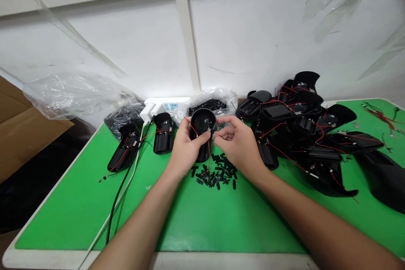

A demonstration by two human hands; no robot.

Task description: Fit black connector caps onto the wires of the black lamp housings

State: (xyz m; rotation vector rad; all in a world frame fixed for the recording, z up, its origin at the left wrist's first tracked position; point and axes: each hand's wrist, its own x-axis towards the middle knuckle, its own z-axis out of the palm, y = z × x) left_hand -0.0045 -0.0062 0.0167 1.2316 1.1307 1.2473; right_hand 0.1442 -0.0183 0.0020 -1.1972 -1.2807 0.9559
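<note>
My left hand [187, 143] is closed around a black plastic housing [202, 119] with a round cupped top, its thumb pressed on the inside. Thin red wires run from a small part inside this housing. At the housing's right side is my right hand [236, 141], fingers curled and thumb and fingertips drawn together. What these fingertips pinch, if anything, is too small to tell. Just below both hands lies a loose pile of small black plastic pieces [218, 173] on the green mat.
Similar wired housings [311, 130] are heaped at the right, and two more [163, 135] stand at the left. Behind are a white power strip [171, 103] and a plastic bag of black parts [211, 104]. Cables [122, 194] cross the left of the green table [215, 223].
</note>
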